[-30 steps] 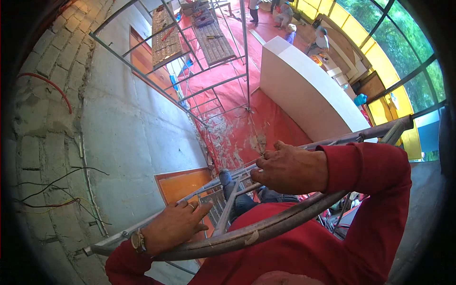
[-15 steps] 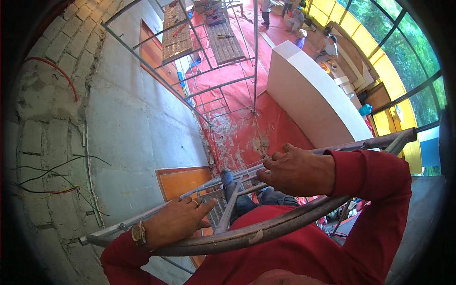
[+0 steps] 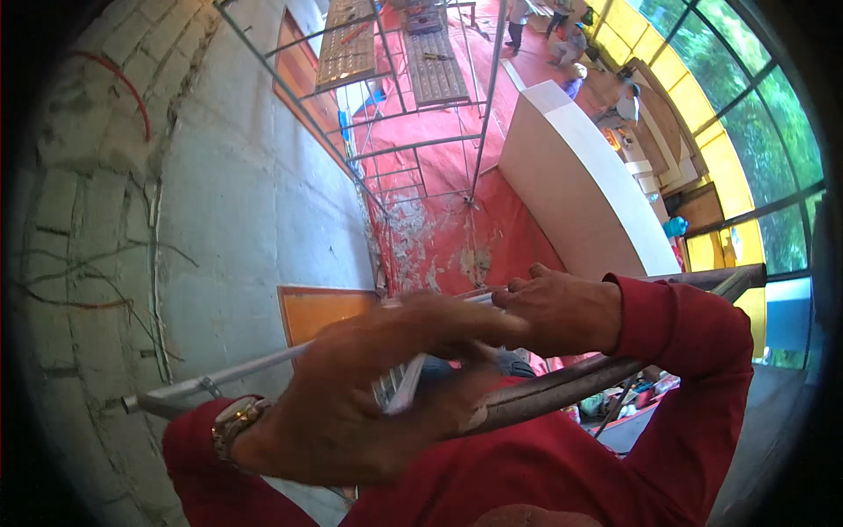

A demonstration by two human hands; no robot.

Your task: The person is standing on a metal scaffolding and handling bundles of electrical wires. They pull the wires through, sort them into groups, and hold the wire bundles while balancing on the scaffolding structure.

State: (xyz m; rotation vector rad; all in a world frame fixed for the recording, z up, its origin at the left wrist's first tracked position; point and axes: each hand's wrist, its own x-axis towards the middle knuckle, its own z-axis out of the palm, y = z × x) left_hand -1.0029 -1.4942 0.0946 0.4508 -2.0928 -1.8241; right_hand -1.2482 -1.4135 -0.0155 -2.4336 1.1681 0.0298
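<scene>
My left hand is lifted close in front of me, above the scaffold frame. Motion blurs it, but the thumb and fingers are apart and nothing shows between them. A metal wristwatch is on that wrist. My right hand lies over the far pipe of the grey metal scaffold frame, its fingers bent around it. The curved near pipe runs under my right forearm and across my chest, partly hidden behind the left hand.
Below lies a red-covered floor with pale stains. Another scaffold carries perforated planks. A white curved partition stands right of it, with several people beyond. At left are a grey wall, block masonry and loose wires.
My left hand has come off the scaffold frame and risen toward me, moving right. The right hand stays on the pipe. The view has shifted slightly.
</scene>
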